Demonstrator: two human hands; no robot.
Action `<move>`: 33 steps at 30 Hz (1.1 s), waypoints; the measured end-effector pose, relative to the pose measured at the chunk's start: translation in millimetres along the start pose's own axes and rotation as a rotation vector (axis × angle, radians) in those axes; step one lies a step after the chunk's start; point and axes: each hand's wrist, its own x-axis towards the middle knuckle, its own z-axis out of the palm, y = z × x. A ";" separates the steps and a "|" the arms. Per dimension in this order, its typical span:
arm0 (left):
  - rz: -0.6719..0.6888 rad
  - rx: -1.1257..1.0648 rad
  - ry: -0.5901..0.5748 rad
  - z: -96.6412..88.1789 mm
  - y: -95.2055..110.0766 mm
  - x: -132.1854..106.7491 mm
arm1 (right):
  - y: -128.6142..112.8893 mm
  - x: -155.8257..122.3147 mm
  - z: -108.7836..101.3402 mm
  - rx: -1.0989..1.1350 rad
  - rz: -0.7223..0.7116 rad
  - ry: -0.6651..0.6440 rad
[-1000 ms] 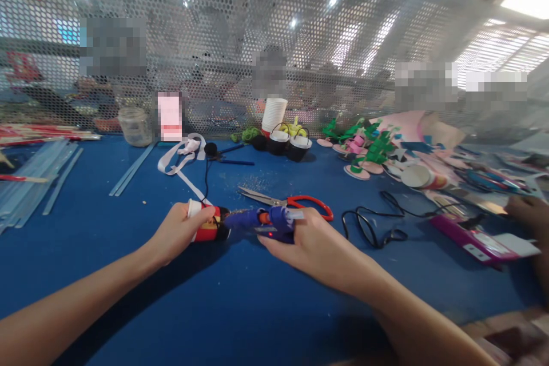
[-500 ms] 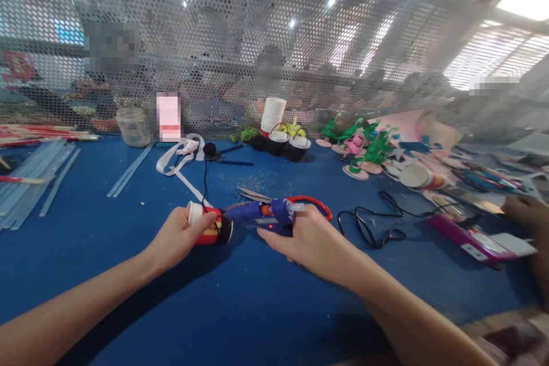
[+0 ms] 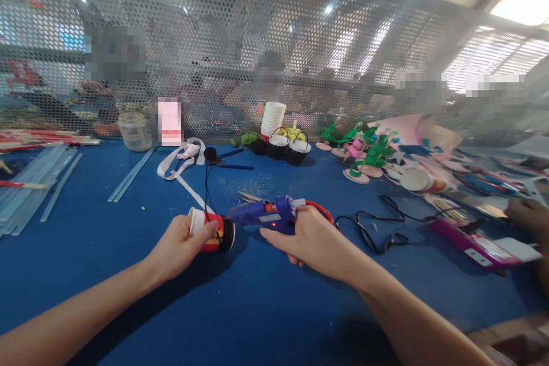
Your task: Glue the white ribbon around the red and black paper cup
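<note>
My left hand [image 3: 180, 247] is closed round a small paper cup [image 3: 213, 232] lying on its side, red and white with a black base. My right hand [image 3: 315, 238] grips a blue glue gun [image 3: 268, 214], its nozzle pointed left at the cup's black base. A thin black cord [image 3: 206, 186] runs from the cup back to a black pompom [image 3: 210, 152]. Red-handled scissors [image 3: 315, 209] lie just behind the glue gun on the blue table [image 3: 240, 309].
White ribbon [image 3: 182, 160], a clear jar [image 3: 134, 130], glue sticks [image 3: 38, 183] at left. Stacked white cups [image 3: 273, 117], black bucket cups [image 3: 288, 147], green and pink foam pieces [image 3: 364, 151], a black cable [image 3: 377, 229], a pink glue gun [image 3: 476, 240]. Another person's hand [image 3: 529, 214] at right. Mesh screen [image 3: 257, 40] behind.
The glue gun and my right hand have lifted slightly and shifted a little towards the cup. My left hand keeps its hold on the cup.
</note>
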 end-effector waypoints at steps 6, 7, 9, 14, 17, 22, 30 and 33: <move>0.003 0.004 -0.027 0.3 -4.4 -1.2 | 4.6 3.6 1.2 -0.020 0.000 -0.010; 0.004 0.004 -0.026 0.3 -5.3 -1.1 | 5.3 4.1 1.2 -0.020 0.003 -0.017; 0.009 0.002 -0.022 0.2 -6.9 -0.6 | 6.1 4.5 0.8 -0.012 0.005 -0.033; 0.014 0.009 -0.031 -0.2 -9.2 0.2 | 5.3 3.5 -0.6 0.001 0.011 -0.046; 0.013 0.018 -0.031 -0.5 -8.9 -0.7 | 5.4 3.6 0.1 0.021 0.003 -0.046; 0.017 -0.002 -0.036 0.2 -8.0 -0.3 | 6.3 3.6 1.0 0.029 -0.001 -0.046; 0.018 0.003 -0.034 0.2 -4.9 -0.7 | 4.7 0.7 0.3 0.000 0.000 -0.042; 0.018 0.021 -0.020 0.2 -2.8 -1.3 | 2.4 -0.2 0.2 -0.012 0.015 -0.047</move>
